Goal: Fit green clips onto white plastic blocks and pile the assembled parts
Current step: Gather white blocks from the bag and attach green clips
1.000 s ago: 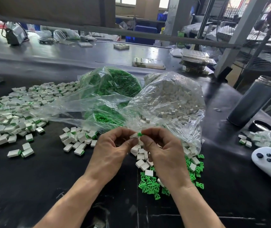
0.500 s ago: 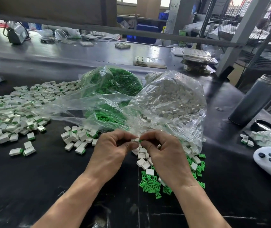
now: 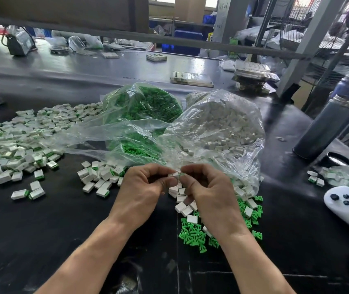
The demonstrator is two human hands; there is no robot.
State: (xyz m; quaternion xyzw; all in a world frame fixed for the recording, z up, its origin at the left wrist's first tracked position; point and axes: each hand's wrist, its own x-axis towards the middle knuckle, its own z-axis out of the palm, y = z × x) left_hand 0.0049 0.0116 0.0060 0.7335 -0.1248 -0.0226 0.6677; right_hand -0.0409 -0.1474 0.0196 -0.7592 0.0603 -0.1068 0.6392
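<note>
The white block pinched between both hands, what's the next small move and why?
Probably press the green clip fully home into the white block. The left hand pinches the block, the right hand pinches the clip at its edge, and some green shows outside the block. Then drop it on the small pile to the left.

1. To my right on the black table [image 3: 42, 240] a dark grey metal flask [image 3: 326, 128] stands upright, and its lid [image 3: 337, 159] lies just beside its base.
2. A white controller [image 3: 347, 205] with dark buttons lies at the right edge, nearer to me.
3. Across the table I see flat trays [image 3: 191, 77] and a taller stack of trays [image 3: 254, 74].
4. A grey device [image 3: 18, 44] with a cable sits far left at the back.
5. A wire fan guard [image 3: 339, 39] fills the upper right.
</note>
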